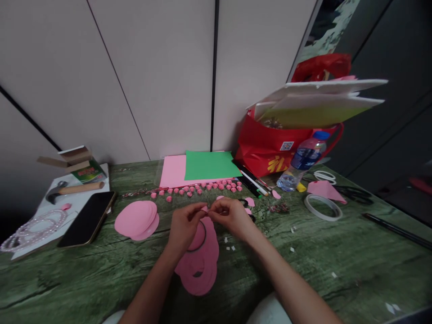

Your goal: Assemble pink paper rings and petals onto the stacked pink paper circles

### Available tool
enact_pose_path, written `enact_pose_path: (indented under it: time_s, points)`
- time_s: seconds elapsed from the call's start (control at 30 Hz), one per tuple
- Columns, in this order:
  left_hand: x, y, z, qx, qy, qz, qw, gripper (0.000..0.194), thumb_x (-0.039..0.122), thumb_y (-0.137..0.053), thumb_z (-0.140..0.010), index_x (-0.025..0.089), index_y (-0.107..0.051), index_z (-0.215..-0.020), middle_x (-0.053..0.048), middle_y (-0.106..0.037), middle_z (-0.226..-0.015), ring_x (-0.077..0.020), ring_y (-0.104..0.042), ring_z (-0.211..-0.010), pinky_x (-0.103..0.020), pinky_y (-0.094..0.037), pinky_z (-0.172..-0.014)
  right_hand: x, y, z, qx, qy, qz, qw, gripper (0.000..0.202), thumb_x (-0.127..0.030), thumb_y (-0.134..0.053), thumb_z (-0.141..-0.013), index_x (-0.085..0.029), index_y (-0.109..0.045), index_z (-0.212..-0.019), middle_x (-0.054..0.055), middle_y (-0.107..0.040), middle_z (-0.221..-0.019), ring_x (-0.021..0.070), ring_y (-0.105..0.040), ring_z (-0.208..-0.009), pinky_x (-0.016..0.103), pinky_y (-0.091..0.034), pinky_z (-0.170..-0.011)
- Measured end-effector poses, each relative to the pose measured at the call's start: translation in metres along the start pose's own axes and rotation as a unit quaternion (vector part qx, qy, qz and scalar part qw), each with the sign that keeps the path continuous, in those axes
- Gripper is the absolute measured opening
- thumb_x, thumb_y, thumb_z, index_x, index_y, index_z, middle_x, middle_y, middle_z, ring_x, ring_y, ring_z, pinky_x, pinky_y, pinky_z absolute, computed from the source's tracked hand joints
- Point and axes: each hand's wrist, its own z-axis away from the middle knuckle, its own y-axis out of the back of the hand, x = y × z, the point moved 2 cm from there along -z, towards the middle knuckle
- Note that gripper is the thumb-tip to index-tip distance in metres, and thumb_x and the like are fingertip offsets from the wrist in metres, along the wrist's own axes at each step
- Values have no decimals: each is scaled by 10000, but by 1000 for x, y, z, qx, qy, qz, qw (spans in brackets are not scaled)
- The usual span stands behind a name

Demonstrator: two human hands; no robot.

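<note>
My left hand [185, 223] and right hand [234, 217] are together at the fingertips, thumbs and forefingers pinched on a small pink piece [204, 209]. This piece sits between the two hands, above the table [135, 279]; its exact form is too small to tell. Directly below and nearer to me than my hands lie pink paper cut-outs [199, 284], overlapping. A stack of pink paper discs [133, 218] lies to the left of my left hand. Small pink rolls [169, 198] lie in rows just beyond my fingertips. A tape roll [308, 208] lies well to the right of my right hand.
</note>
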Motion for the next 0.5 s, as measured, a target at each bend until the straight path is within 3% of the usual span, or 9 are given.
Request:
enact_pose_path:
  time_s: [0.23,0.5]
  points:
    - [-1,-4,5,7,-79,-95,992,185,168,-576,-727,191,-700,-861,-37,-719,-865,-186,-659,-792,-305,-500,-754,-2,-1,0,13,-9,40,999,157,-215,-564,-704,-141,-652,-596,31,-643,-586,132,-560,-545,215,-392,-510]
    - [2,-9,12,-7,-205,-203,958,262,121,-507,-785,240,-672,-951,-13,-714,-893,-158,-658,-795,-270,-500,-728,0,-2,1,18,-17,16,1000,153,-176,-527,-685,-146,-674,-655,44,-676,-631,158,-593,-590,235,-437,-562]
